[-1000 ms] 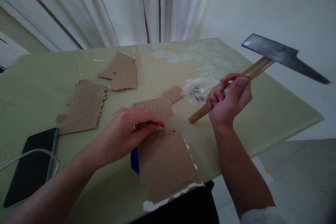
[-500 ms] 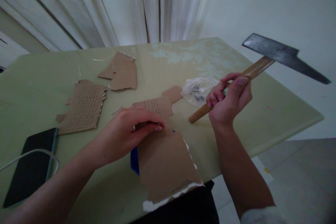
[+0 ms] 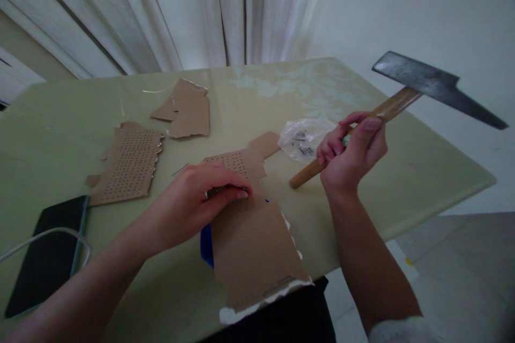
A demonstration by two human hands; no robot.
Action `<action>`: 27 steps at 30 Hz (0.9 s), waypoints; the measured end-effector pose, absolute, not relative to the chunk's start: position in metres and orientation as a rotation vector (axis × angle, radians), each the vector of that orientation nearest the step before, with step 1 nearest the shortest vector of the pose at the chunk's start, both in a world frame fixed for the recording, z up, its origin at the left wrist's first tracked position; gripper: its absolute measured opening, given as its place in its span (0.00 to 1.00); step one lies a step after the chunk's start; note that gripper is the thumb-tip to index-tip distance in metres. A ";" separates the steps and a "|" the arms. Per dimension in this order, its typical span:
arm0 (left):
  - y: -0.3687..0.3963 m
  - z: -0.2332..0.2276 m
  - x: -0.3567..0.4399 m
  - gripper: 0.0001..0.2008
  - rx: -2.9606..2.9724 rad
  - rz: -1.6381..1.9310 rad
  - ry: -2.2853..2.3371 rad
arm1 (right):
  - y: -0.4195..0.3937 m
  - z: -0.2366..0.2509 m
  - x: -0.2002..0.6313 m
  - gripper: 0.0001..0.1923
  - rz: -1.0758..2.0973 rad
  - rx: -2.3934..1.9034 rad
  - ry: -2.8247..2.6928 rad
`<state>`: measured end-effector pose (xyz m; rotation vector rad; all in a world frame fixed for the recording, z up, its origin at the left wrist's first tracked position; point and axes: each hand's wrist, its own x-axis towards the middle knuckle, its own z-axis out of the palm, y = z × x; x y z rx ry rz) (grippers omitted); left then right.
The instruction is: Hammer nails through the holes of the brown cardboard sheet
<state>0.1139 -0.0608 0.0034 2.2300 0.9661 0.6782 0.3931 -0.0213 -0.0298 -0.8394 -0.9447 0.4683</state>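
Note:
My right hand (image 3: 354, 153) is wrapped round the wooden handle of a hammer (image 3: 422, 77), raised above the table with its dark metal head up and to the right. My left hand (image 3: 213, 193) rests at the far edge of a torn cardboard piece (image 3: 257, 252), thumb and forefinger pinched together. What the fingertips hold, if anything, is too small to make out. Under the cardboard a blue object (image 3: 206, 246) shows at its left side. Just beyond the left hand lies cardboard with rows of small holes (image 3: 235, 162), partly covered by the hand.
Left of my hands are a hole-punched cardboard sheet (image 3: 131, 166) and a dark tablet-like device (image 3: 48, 257) with a white cable (image 3: 60, 230) across it. Torn cardboard scraps (image 3: 191, 115) lie farther back. A clear plastic bag (image 3: 301, 139) with small dark items sits behind the hammer handle.

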 end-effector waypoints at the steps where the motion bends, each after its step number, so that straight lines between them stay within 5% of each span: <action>1: -0.061 0.003 0.114 0.08 2.230 0.679 0.969 | -0.021 -0.030 0.393 0.22 0.470 -0.838 -0.944; 27: -0.061 0.003 0.114 0.09 2.224 0.671 0.980 | -0.021 -0.029 0.392 0.22 0.448 -0.859 -0.945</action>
